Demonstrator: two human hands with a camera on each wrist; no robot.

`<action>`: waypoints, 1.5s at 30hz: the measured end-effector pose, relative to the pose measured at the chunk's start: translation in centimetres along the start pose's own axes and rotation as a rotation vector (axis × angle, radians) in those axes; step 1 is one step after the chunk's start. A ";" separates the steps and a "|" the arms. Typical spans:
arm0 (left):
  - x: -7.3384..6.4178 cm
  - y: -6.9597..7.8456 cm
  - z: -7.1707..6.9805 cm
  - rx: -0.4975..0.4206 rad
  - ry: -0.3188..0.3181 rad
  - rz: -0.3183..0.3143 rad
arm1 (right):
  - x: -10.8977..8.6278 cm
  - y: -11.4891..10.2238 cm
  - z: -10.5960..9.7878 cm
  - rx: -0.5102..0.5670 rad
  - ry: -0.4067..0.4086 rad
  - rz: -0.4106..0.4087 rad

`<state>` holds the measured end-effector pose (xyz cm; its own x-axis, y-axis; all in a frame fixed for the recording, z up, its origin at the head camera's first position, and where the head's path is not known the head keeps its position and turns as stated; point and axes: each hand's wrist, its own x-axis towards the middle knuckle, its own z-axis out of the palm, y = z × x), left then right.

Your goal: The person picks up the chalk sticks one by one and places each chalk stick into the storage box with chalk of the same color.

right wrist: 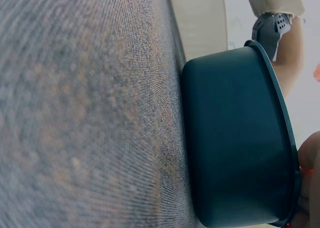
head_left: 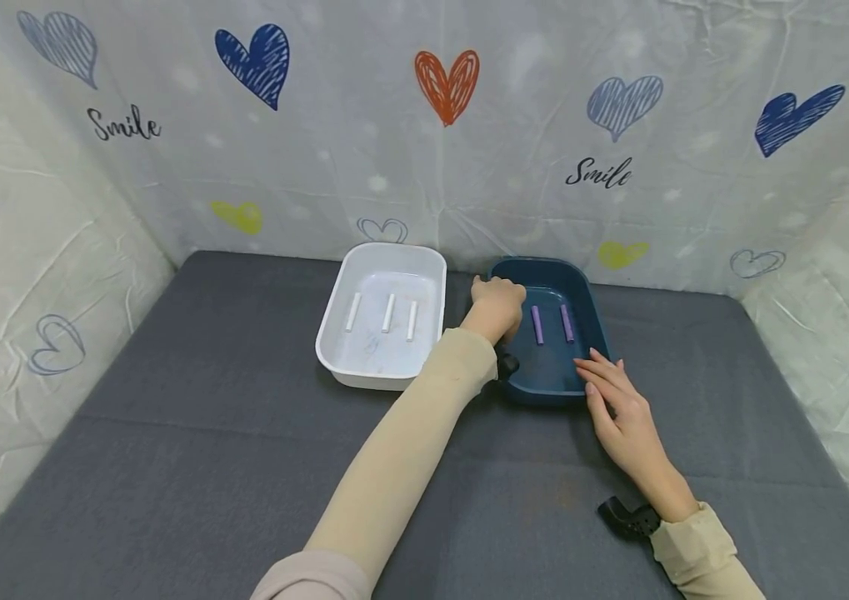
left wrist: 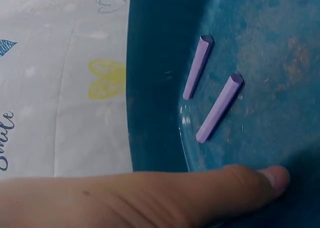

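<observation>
A dark blue tray (head_left: 547,379) stands at the back with two purple chalk sticks (head_left: 537,325) lying in it side by side. My left hand (head_left: 497,304) is at its left rim, grips there with the thumb (left wrist: 250,185) reaching inside, and hides part of that side; its other fingers are mostly hidden. On the tray's front right corner rests my right hand (head_left: 622,417), fingers nearly straight over the rim and thumb beside the outer wall. To the left, a white tray (head_left: 372,379) holds three white chalk sticks (head_left: 388,313) in a row.
A grey cloth (head_left: 207,467) covers the table. Behind it and at both sides hangs a pale curtain (head_left: 364,150) printed with hearts. My left forearm (head_left: 402,458) crosses the front of the table, close by the white tray's right front corner.
</observation>
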<state>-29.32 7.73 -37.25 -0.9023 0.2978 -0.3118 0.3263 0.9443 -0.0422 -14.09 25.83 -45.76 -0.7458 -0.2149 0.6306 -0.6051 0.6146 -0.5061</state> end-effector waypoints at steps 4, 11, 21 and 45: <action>0.1 0.0 0.2 0.011 0.014 0.005 | 0.0 -0.1 0.0 0.000 -0.003 0.004; -0.1 0.1 0.5 0.036 0.032 0.025 | 0.1 -0.1 0.0 -0.001 0.004 -0.003; -0.2 -0.3 0.8 -0.096 0.025 0.069 | 0.0 -0.1 0.1 -0.006 0.002 0.014; 0.5 -1.0 0.8 -0.090 0.016 0.230 | -0.1 -0.1 0.1 -0.015 -0.001 0.029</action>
<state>-29.89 6.86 -38.08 -0.8120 0.5075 -0.2881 0.4974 0.8601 0.1131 -14.00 25.73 -45.82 -0.7634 -0.1978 0.6149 -0.5788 0.6322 -0.5152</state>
